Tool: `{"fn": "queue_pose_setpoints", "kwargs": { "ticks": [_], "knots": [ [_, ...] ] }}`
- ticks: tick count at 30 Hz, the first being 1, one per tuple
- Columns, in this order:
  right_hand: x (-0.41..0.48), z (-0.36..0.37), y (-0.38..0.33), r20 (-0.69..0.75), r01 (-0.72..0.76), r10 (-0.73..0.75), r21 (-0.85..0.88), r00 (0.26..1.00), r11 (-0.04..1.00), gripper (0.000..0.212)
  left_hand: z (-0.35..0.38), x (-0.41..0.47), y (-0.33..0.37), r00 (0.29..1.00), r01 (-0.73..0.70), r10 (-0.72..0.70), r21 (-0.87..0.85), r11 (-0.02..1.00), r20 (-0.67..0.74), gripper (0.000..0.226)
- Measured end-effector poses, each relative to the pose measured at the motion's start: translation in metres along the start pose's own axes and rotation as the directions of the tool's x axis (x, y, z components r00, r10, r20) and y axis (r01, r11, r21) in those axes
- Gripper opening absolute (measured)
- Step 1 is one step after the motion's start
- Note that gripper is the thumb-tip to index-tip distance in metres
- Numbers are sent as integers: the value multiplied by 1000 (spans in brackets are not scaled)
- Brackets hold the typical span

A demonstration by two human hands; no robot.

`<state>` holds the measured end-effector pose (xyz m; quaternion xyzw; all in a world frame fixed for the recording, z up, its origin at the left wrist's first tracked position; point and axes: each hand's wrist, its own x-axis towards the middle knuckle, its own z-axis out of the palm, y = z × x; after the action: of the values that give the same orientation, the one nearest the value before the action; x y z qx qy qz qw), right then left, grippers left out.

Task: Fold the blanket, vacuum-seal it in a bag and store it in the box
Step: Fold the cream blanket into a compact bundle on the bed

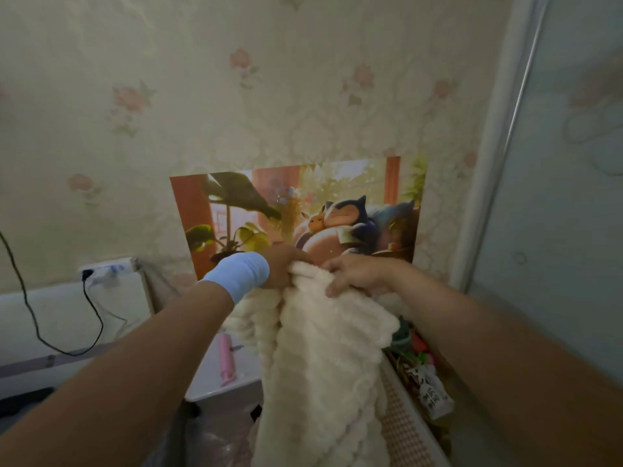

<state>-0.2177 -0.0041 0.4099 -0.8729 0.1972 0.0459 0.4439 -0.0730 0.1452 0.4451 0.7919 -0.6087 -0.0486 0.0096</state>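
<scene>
While aloft, blanket point(323, 348) edge in left hand point(281, 268), right hand point(354, 274)

Both my arms stretched forward and raised, my left hand point(281, 269), pale blue band point(237, 276) on its wrist, fingers curled into the top edge of the blanket point(323, 348), my right hand point(355, 274) just beside it, fingers bent over the same edge, forearms bare

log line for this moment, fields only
step: folding | left hand: grips blanket top edge | right hand: grips same edge beside it | blanket: hangs down before poster
</scene>
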Motion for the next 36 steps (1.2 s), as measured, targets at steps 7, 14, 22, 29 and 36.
{"fn": "queue_pose_setpoints", "kwargs": {
  "ticks": [7,14,22,29,36],
  "knots": [
    [-7,39,23,82,-4,15,-138,997,990,24,0,-17,-14,997,77,-78,50,996,15,54],
    [28,40,-15,-102,140,-151,-107,983,984,26,48,3,2,997,-48,40,-127,991,-66,87],
    [17,59,33,74,-68,66,20,995,997,60,61,-12,-35,968,38,-114,-316,948,-224,37],
    [29,89,41,-208,-190,247,261,947,947,28,46,-25,-46,953,-32,-93,-401,916,-288,32],
    [34,44,-15,-346,-118,300,460,889,880,50,15,-45,-56,919,-189,103,-196,962,-381,17]
  ]
}}
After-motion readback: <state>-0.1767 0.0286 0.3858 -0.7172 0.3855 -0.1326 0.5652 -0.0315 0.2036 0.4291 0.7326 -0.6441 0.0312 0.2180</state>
